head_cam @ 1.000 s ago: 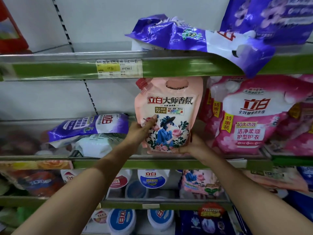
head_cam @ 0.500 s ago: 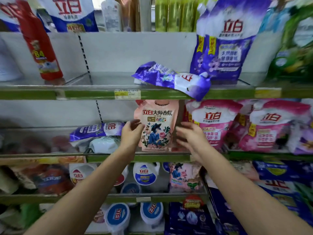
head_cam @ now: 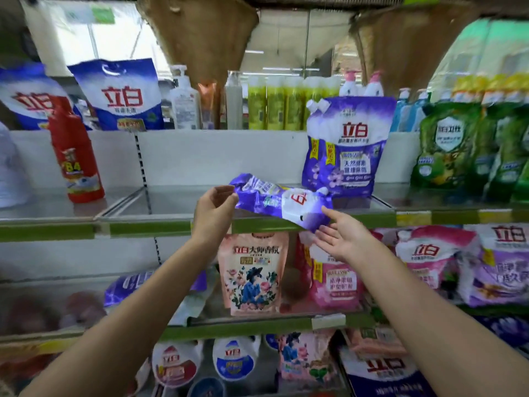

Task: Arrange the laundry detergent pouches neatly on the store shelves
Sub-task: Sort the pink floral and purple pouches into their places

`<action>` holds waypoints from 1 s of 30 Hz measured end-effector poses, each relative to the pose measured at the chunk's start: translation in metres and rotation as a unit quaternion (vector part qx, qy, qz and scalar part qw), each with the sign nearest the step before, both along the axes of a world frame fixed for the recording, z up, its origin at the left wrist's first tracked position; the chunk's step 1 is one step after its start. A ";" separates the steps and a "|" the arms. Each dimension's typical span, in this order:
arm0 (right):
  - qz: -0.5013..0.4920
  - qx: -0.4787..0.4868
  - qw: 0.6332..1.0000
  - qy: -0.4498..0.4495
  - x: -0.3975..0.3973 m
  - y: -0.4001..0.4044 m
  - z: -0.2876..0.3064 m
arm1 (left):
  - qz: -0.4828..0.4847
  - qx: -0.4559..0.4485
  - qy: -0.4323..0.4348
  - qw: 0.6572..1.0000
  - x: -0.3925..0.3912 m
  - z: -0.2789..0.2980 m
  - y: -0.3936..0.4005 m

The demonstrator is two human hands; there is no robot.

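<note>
Item: fallen purple pouch (head_cam: 282,202), lying flat on the upper shelf (head_cam: 148,228), its spout end drooping over the green front edge, just before an upright purple pouch (head_cam: 347,147). Your left hand (head_cam: 213,212) sits at its left end, fingers (head_cam: 226,191) curled loosely and apart, at or just short of touching the bag; your right hand (head_cam: 342,239) lies palm-up just under the overhanging end, fingers spread. Below: pink pouch (head_cam: 253,272), upright.
</note>
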State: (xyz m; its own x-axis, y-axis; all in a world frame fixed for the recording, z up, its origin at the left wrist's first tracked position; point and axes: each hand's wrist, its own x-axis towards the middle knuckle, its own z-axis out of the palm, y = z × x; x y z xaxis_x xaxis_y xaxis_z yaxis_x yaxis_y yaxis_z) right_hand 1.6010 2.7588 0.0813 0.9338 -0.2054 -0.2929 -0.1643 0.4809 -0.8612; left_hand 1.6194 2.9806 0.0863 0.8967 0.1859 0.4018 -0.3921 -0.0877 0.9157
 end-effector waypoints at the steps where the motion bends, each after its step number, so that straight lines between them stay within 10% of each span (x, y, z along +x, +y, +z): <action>1: 0.009 -0.020 1.000 0.014 0.006 0.000 0.002 | 0.007 0.011 -0.014 1.000 0.008 0.006 0.001; 15: -0.009 -0.093 0.995 0.015 0.055 -0.013 0.010 | 0.020 0.206 0.128 0.970 0.130 0.019 0.003; 22: -0.029 -0.240 0.962 -0.130 0.082 0.009 0.054 | 0.037 0.236 0.148 0.960 0.161 0.018 0.004; 30: 0.027 -0.202 0.946 -0.252 0.139 0.049 0.128 | 0.125 0.175 0.121 0.969 0.154 0.003 0.005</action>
